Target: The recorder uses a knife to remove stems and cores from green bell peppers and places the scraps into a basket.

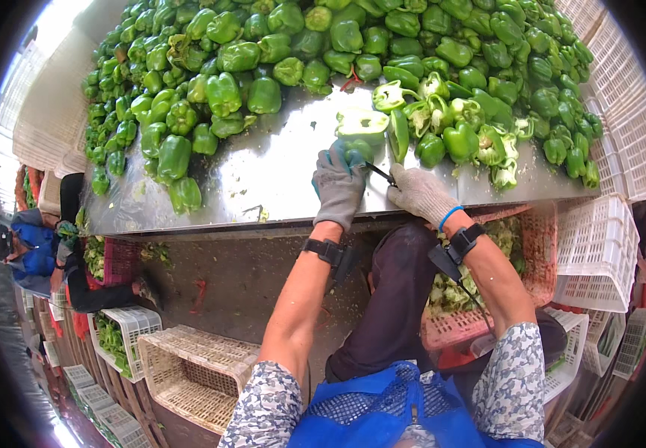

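Observation:
My left hand [341, 182], in a grey and teal work glove, grips a green bell pepper [361, 149] just above the metal tabletop [284, 162]. In a pale knitted glove, my right hand [421, 190] is closed around a small knife. The knife's dark blade [380, 172] points left and its tip meets the pepper; how deep it goes is hidden. Just beyond my left hand lies a pepper cut open [363, 122], pale inside up. Several cut and split peppers [466, 115] are clustered to the right of it.
A large heap of whole green bell peppers [300, 33] covers the far table. Below the table edge, a reddish crate [544, 252] of pepper trimmings stands by my legs. White crates [597, 252] stand right, a beige crate [200, 375] lower left. Another person [34, 246] sits at far left.

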`<state>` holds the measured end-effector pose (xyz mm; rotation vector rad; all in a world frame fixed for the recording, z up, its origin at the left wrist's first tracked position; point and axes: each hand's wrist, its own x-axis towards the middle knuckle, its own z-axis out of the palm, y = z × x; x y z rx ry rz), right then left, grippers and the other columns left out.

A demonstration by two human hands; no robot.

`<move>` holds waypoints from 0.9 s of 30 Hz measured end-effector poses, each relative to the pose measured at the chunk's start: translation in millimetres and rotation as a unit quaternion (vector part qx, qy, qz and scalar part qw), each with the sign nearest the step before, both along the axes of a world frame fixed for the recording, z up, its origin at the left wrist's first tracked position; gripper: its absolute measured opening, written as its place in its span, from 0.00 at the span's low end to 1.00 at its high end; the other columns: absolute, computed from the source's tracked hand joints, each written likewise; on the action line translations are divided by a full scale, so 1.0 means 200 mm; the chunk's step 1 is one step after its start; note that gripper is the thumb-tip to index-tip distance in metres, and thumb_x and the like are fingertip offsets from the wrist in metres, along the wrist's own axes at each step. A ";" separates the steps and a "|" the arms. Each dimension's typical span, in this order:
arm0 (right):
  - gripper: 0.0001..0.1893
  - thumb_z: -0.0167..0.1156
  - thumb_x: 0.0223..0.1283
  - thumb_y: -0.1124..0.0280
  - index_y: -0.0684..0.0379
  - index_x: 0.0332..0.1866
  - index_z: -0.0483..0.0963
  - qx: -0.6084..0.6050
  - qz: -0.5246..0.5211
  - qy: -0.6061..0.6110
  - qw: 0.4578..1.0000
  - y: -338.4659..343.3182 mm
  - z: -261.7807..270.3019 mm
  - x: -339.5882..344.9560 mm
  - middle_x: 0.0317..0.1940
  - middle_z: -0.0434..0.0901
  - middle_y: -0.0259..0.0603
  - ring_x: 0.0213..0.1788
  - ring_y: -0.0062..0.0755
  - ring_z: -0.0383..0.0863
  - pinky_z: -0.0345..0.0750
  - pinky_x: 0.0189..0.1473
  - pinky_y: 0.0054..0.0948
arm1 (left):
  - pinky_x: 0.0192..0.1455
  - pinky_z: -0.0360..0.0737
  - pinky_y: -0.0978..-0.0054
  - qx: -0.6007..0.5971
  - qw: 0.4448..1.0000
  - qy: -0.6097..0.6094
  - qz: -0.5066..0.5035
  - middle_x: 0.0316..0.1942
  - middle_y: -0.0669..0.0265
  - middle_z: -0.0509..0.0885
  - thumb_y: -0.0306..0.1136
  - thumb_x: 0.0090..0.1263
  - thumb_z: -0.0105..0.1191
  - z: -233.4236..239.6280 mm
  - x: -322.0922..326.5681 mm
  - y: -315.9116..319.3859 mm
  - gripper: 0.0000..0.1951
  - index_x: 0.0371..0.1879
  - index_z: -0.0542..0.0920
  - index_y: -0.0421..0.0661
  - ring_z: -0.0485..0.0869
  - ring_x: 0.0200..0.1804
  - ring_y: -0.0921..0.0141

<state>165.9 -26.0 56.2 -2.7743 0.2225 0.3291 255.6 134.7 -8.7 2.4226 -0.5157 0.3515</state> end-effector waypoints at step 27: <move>0.17 0.60 0.61 0.58 0.64 0.40 0.74 0.174 -0.141 -0.119 0.967 -0.12 -0.19 -0.15 0.25 0.81 0.57 0.31 0.55 0.84 0.78 0.39 0.46 | 0.56 0.79 0.47 0.012 0.980 0.191 0.049 0.55 0.45 0.79 0.48 0.79 0.42 0.13 0.27 -0.03 0.24 0.66 0.68 0.47 0.82 0.55 0.45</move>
